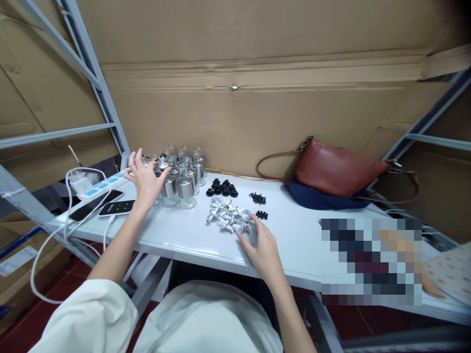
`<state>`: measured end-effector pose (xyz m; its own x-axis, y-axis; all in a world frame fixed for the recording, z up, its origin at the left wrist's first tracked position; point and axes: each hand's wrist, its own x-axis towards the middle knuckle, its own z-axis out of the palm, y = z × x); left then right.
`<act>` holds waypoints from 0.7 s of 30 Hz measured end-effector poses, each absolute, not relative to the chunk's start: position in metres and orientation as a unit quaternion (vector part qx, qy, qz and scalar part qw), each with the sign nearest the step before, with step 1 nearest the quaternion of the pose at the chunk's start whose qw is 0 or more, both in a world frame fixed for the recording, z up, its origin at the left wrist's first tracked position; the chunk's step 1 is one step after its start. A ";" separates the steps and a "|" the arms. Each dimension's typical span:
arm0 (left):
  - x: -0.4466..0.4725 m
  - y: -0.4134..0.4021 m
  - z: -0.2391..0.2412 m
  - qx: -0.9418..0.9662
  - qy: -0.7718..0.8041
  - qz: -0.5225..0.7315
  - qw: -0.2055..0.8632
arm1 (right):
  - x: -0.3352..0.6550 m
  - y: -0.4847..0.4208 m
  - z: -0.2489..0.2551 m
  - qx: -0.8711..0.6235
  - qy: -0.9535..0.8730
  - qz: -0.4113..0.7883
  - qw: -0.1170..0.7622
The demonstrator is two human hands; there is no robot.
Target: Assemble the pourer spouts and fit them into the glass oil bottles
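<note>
My left hand (pixel 146 179) reaches into a cluster of small metal-and-glass jars (pixel 182 176) at the back left of the white table (pixel 294 235); its thumb and fingers close around one jar at the cluster's left side. My right hand (pixel 262 247) rests on the table with its fingertips on a pile of small white plastic parts (pixel 228 215). Behind that pile lie several black round caps (pixel 222 188) and two small heaps of black clips (pixel 258 198).
A white power strip (pixel 99 186), two phones (pixel 106 205) and white cables lie at the table's left end. A brown leather bag (pixel 333 169) on dark blue cloth sits at the back right. Cardboard walls and grey metal shelving frames surround the table.
</note>
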<state>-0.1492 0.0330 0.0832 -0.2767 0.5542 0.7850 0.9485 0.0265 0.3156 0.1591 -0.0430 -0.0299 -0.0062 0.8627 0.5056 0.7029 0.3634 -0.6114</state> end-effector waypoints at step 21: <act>-0.116 -0.015 0.090 -0.517 -0.442 -0.705 0.202 | 0.157 -0.047 -0.025 -0.557 -0.668 0.152 0.470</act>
<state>-0.1157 -0.0153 0.0897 -0.3846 0.1729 0.9067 0.7416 -0.5270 0.4151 0.1568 -0.0470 -0.0253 0.0618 0.8866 0.4585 0.6008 0.3338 -0.7264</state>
